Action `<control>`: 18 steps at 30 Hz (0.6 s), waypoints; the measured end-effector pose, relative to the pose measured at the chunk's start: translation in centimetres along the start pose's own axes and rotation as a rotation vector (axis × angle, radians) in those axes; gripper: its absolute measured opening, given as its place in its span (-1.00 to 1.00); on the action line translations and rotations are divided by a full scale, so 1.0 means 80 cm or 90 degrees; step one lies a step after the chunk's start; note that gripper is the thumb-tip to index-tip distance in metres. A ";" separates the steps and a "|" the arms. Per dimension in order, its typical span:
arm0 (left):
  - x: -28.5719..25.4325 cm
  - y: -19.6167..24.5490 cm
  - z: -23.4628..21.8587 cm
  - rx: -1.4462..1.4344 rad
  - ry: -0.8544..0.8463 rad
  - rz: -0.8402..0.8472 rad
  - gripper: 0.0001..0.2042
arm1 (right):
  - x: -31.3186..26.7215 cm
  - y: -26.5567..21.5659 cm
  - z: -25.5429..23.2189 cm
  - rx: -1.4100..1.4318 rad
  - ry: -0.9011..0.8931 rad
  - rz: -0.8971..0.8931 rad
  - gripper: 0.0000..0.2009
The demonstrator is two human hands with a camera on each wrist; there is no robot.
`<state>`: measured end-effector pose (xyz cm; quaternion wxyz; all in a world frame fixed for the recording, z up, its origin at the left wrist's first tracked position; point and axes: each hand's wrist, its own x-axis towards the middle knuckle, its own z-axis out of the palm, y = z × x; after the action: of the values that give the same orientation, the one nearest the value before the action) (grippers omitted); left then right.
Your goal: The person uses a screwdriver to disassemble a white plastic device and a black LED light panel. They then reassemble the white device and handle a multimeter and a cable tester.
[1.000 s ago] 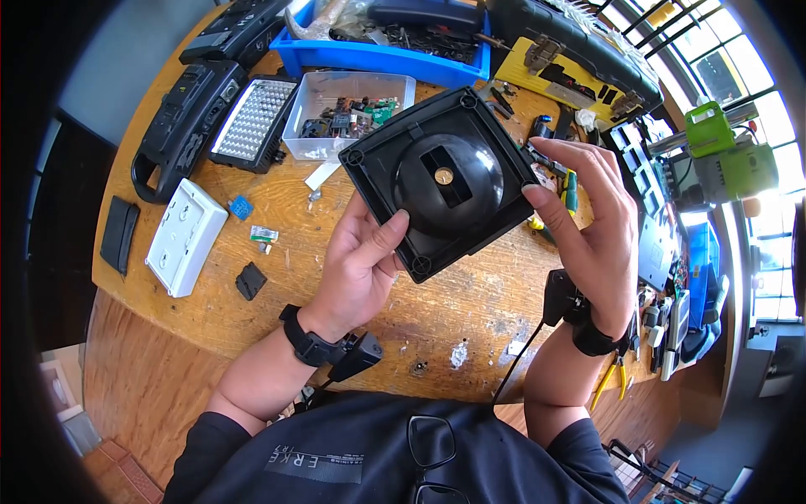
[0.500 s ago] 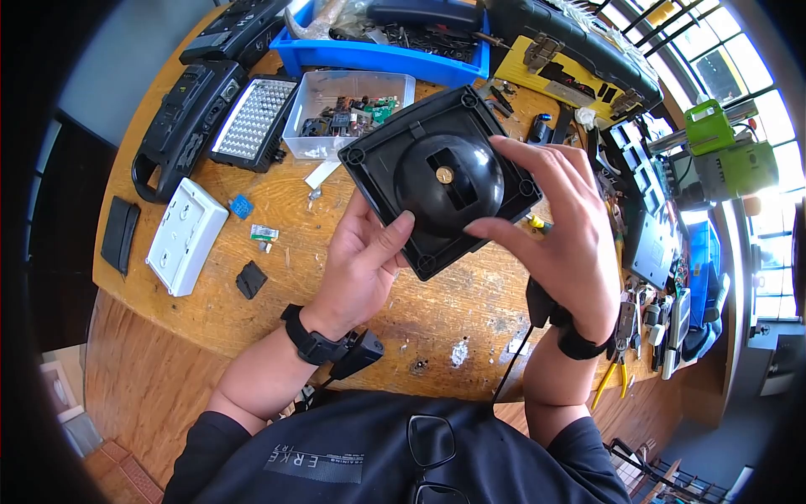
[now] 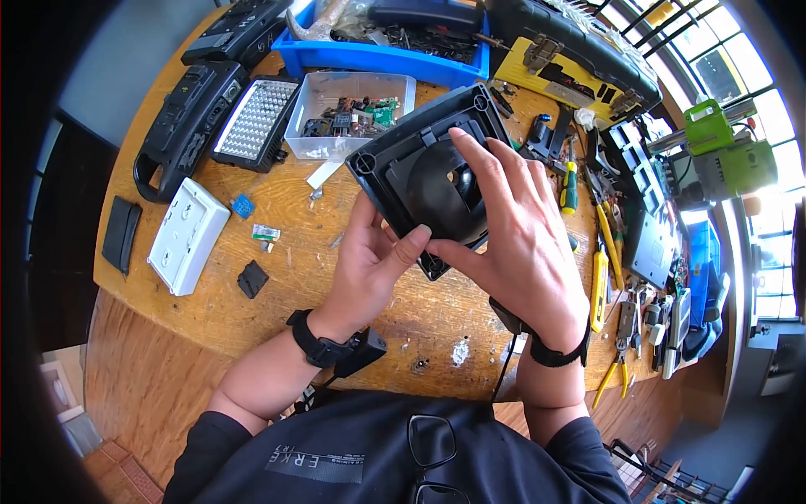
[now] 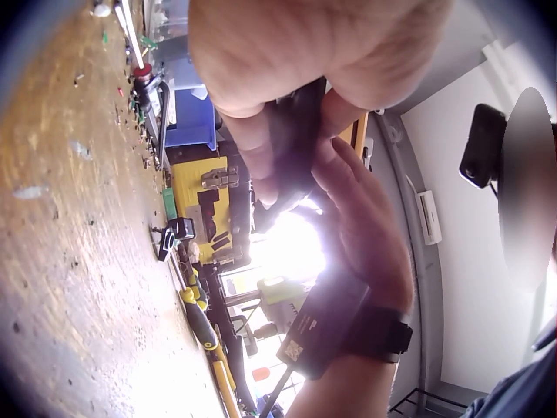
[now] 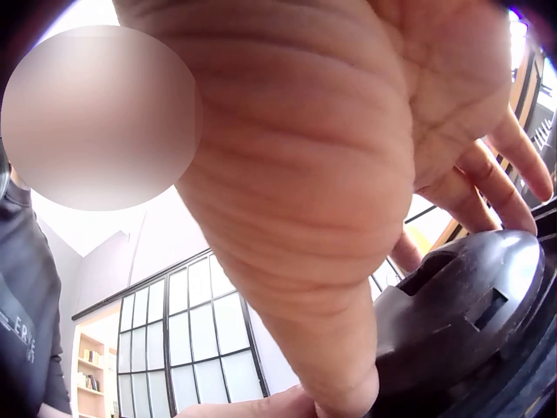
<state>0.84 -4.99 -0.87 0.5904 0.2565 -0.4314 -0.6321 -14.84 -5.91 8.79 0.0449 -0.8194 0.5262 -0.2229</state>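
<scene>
"How does the base (image 3: 421, 181) sit in the head view?"
"Held above the worktop (image 3: 420, 326), tilted, its dome (image 3: 441, 210) turned up toward the person. The plate looks close to square; what shows of it stretches from a corner at the near edge's side to one aimed at the far edge."

"And the hands?"
"The left hand (image 3: 369, 260) pinches the base's near-left side, thumb on top, fingers mostly hidden behind. The right hand (image 3: 525, 227) arches over the dome, fingers spread across it, thumb curled in just beside the left thumb."

"Room around them?"
"Worn wood runs between the forearms to the near edge. The clear box (image 3: 323, 151) lies past the base, toward the far edge; the cutter (image 3: 599, 286) is toward the right edge, the white shell (image 3: 186, 239) near the left."

"Left wrist view?"
"The base is a dark blur between the left fingers, well off the worktop. The right hand meets it from the other side, and the toolbox (image 4: 204, 196) stands behind."

"Right wrist view?"
"The dome bulges at lower right, cutouts showing. The right fingertips bend down onto it, gaps between them. I can't tell how hard they press."
</scene>
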 end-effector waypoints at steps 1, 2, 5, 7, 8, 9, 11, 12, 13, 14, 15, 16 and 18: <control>0.000 -0.001 -0.001 -0.006 0.000 0.000 -0.44 | 0.001 0.000 0.001 0.002 0.003 -0.004 -0.11; 0.000 -0.002 -0.001 -0.012 0.000 0.001 -0.44 | 0.002 -0.001 0.000 0.002 0.003 -0.004 -0.11; 0.000 0.002 0.001 -0.023 0.005 -0.007 -0.43 | 0.004 -0.001 -0.003 -0.020 -0.002 -0.008 -0.10; 0.000 0.002 0.002 -0.032 0.001 -0.001 -0.43 | 0.005 0.001 -0.003 -0.006 0.026 -0.016 -0.10; 0.000 0.002 0.002 -0.041 -0.002 0.005 -0.44 | 0.006 0.002 -0.002 -0.006 0.025 -0.016 -0.10; 0.000 0.002 0.002 -0.041 -0.002 0.005 -0.44 | 0.007 0.003 -0.001 0.002 0.041 -0.018 -0.11; -0.001 0.002 0.002 -0.016 -0.006 0.019 -0.46 | 0.007 0.004 0.002 0.008 0.057 -0.019 -0.11; -0.001 0.002 0.001 -0.016 -0.006 0.019 -0.46 | 0.006 0.004 0.003 -0.015 0.043 -0.016 -0.12; -0.002 0.002 0.000 -0.013 -0.007 0.003 -0.46 | 0.005 0.004 0.004 -0.037 0.030 -0.012 -0.12; -0.002 0.003 -0.001 -0.011 -0.008 -0.012 -0.47 | 0.005 0.005 0.004 -0.037 0.030 -0.013 -0.12; -0.002 0.003 -0.001 -0.010 -0.008 -0.012 -0.47 | 0.004 0.008 0.002 -0.037 0.018 -0.021 -0.13; -0.001 0.003 0.000 -0.018 0.002 -0.017 -0.47 | 0.003 0.010 0.001 -0.038 0.005 -0.030 -0.14; 0.001 0.004 0.003 -0.025 0.012 -0.023 -0.48 | 0.004 0.013 -0.005 -0.002 0.022 -0.035 -0.15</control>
<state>0.81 -4.97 -0.48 0.5879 0.2584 -0.4088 -0.6485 -15.80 -6.59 8.94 0.0282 -0.8297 0.5043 -0.2376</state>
